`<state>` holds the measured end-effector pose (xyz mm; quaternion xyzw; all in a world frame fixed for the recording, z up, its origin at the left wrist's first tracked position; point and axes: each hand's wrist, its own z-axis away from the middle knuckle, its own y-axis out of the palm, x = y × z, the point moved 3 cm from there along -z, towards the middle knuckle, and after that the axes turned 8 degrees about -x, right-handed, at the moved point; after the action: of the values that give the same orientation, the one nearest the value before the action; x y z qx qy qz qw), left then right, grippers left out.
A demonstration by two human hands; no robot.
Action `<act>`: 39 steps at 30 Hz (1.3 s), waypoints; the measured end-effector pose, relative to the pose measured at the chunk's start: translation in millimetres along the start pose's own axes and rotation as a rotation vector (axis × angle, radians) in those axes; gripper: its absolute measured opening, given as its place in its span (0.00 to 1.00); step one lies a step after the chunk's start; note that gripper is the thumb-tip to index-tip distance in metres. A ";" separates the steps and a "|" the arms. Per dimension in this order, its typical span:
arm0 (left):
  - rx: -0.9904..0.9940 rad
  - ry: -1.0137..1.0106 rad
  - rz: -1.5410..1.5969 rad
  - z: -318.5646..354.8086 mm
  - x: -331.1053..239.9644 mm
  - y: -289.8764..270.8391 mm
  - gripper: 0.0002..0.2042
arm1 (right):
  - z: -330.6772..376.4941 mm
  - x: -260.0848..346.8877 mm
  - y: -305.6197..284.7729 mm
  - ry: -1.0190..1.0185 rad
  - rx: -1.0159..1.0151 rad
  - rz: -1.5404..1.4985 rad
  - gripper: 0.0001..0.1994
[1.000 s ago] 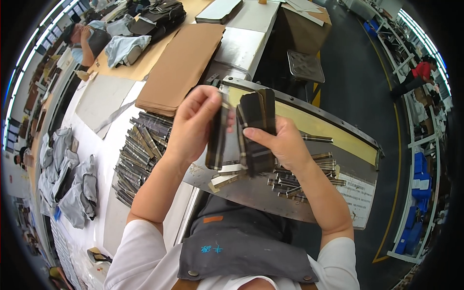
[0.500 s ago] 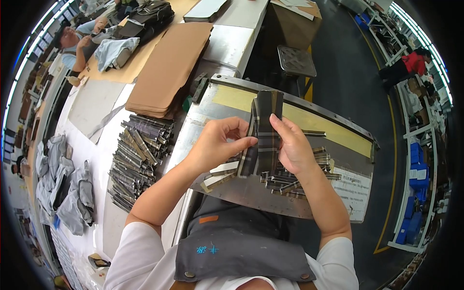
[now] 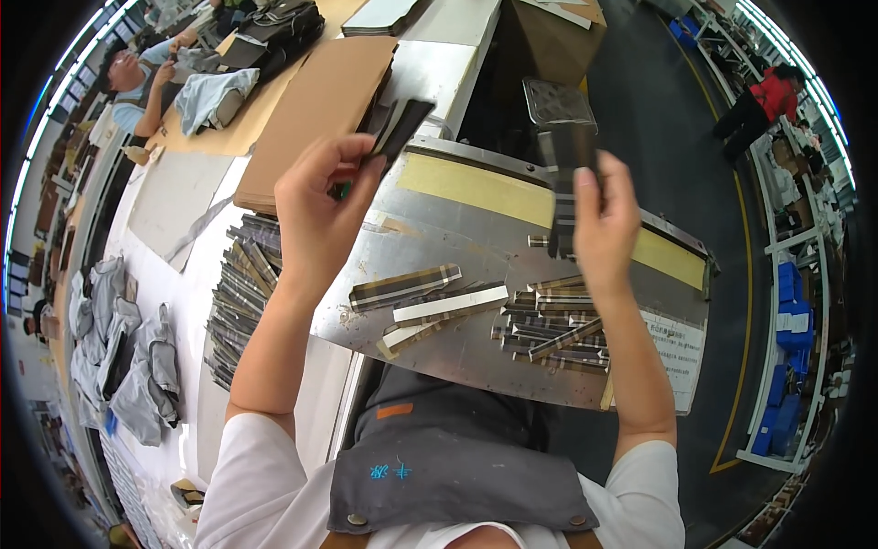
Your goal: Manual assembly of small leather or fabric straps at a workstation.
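My left hand [image 3: 320, 201] is raised over the metal plate's far left corner, its fingers closed on a dark strip with a pale band [image 3: 402, 128]. Farther right, my right hand [image 3: 608, 224] pinches a dark plaid fabric piece [image 3: 562, 201] between thumb and fingers; motion blurs it. Below, on the metal plate [image 3: 466, 252], lie a plaid strip [image 3: 407, 287], a white strip [image 3: 450, 304] and a pile of short dark plaid strips [image 3: 553, 322]. A yellow band [image 3: 476, 189] runs along the plate's far side.
Left of the plate, many plaid strips [image 3: 242, 302] are heaped on the white table, with brown card sheets [image 3: 311, 119] stacked behind. Grey fabric pieces [image 3: 137, 357] lie farther left. Beyond the plate stands a stool [image 3: 560, 101]. Two people are in the background, left and right.
My hands have moved apart: the left up and left with a dark strip, the right to the right with the plaid piece. Strips on the plate that they covered now show.
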<state>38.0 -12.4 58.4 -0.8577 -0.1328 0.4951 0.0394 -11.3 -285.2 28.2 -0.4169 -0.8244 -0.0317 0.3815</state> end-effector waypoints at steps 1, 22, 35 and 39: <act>-0.022 0.170 -0.072 -5.9 -9.0 3.1 0.07 | 3.4 30.2 4.9 -0.181 0.113 0.087 0.10; 0.759 0.885 -0.595 45.5 56.5 150.4 0.18 | 43.4 -32.0 0.1 -0.308 0.530 0.413 0.20; 0.663 0.667 -0.699 58.9 46.7 153.5 0.29 | 51.7 -52.6 4.7 -0.237 0.623 0.463 0.23; 0.707 0.637 -0.604 50.7 47.6 148.8 0.29 | 50.9 -48.1 5.3 -0.223 0.613 0.438 0.22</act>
<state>45.2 -146.0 -36.8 -0.8234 -0.1799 0.1926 0.5025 -20.8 -294.8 -40.7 -0.4506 -0.7236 0.3434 0.3942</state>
